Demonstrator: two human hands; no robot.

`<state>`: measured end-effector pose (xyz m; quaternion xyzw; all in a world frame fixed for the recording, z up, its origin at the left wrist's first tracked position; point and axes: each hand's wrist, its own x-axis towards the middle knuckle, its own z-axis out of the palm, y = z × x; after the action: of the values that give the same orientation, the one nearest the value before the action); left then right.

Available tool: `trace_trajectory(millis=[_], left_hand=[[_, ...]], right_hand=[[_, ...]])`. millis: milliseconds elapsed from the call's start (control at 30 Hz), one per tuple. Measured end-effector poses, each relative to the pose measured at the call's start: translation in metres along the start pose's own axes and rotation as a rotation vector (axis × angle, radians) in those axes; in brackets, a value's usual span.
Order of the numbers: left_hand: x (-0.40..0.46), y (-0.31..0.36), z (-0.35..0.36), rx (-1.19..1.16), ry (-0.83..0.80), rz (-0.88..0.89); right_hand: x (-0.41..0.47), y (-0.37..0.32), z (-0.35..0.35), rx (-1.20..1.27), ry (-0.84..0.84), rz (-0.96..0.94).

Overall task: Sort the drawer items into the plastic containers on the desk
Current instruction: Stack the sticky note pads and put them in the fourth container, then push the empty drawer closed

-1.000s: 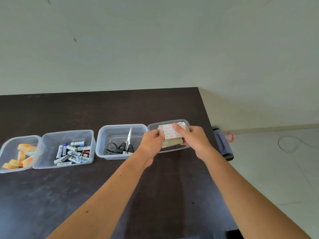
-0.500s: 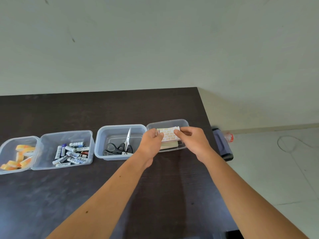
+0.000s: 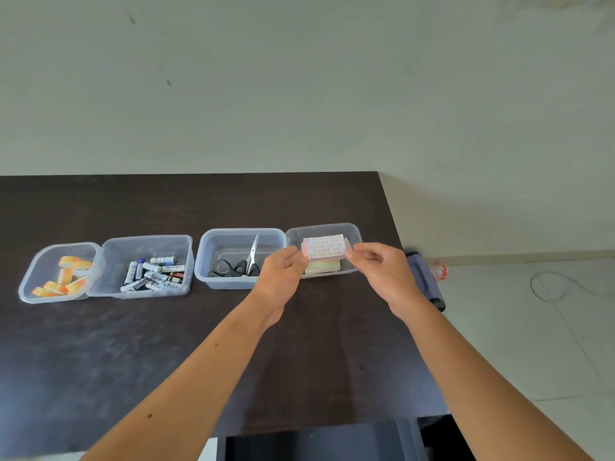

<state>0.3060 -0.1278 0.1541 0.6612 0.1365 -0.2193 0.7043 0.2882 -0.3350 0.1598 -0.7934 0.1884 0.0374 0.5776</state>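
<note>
Above the rightmost container (image 3: 353,231), both hands pinch the patterned card (image 3: 324,246) by its short ends: left hand (image 3: 283,274), right hand (image 3: 382,271), long axis running between them.

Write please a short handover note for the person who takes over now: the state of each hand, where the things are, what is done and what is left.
Left hand and right hand: each pinches one end of the patterned sheet, held over the rightmost container.
In that container: a pale pad stack under the sheet.
Done: tape rolls in the leftmost container, batteries in the second container, scissors in the third container.
Left: lower the sheet onto the stack and release both grips. The drawer's contents are not visible, so check it for more items.
</note>
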Motion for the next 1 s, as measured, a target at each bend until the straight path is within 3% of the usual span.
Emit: trace_trajectory(millis=[300, 600, 1000], left_hand=[[-0.082, -0.04, -0.006, -0.006, -0.014, 0.025], [-0.191, -0.113, -0.005, 0.035, -0.024, 0.024], [-0.296, -0.264, -0.045, 0.413, -0.062, 0.001]], right_hand=[[-0.084, 0.021, -0.015, 0.049, -0.047, -0.02], [-0.185, 0.084, -0.025, 0.0, -0.133, 0.0], [-0.311, 0.216, -0.03, -0.203, -0.386, 0.128]])
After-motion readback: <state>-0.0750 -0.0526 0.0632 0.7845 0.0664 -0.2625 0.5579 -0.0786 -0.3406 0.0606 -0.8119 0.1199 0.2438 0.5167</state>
